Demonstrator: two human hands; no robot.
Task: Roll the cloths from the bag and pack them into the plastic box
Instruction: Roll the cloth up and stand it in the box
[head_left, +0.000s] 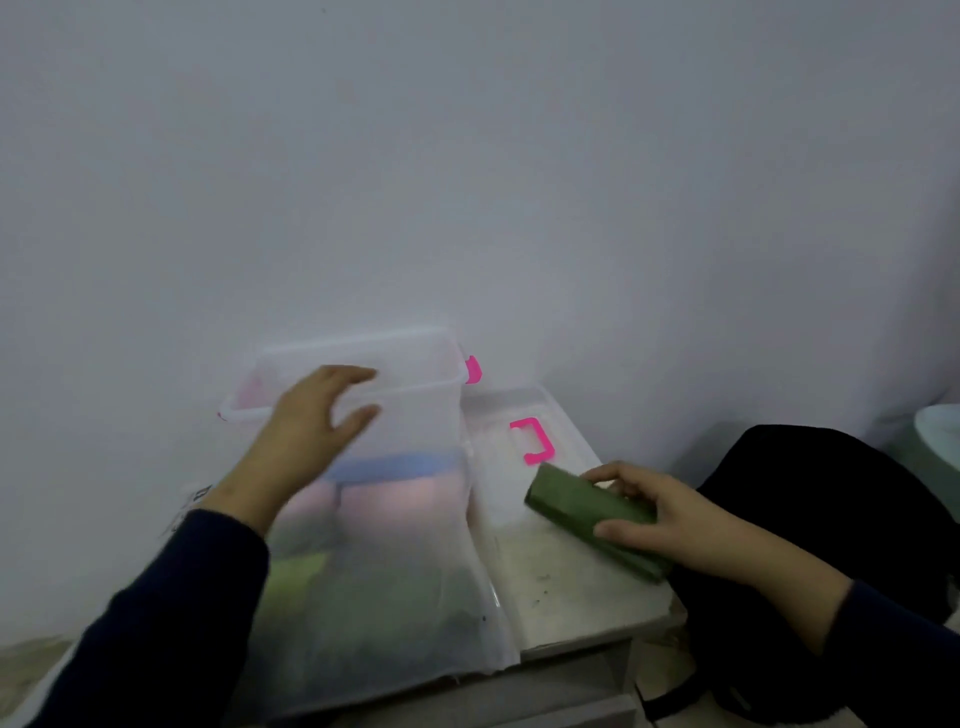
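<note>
A tall translucent plastic box (415, 415) with pink clips stands against the wall. Through its front wall several rolled cloths show: blue, pink and green ones. My left hand (311, 421) hovers over the box's near rim with fingers spread, holding nothing. My right hand (660, 519) grips a rolled dark green cloth (582, 512) above the box's lid (524, 467), which lies flat to the right of the box. A black bag (831, 519) sits at the right, behind my right hand.
The lid has a pink handle (535, 441) and rests on a small pale table (571, 670) whose front edge is near me. A plain wall rises right behind the box. A pale round object (940, 431) shows at the right edge.
</note>
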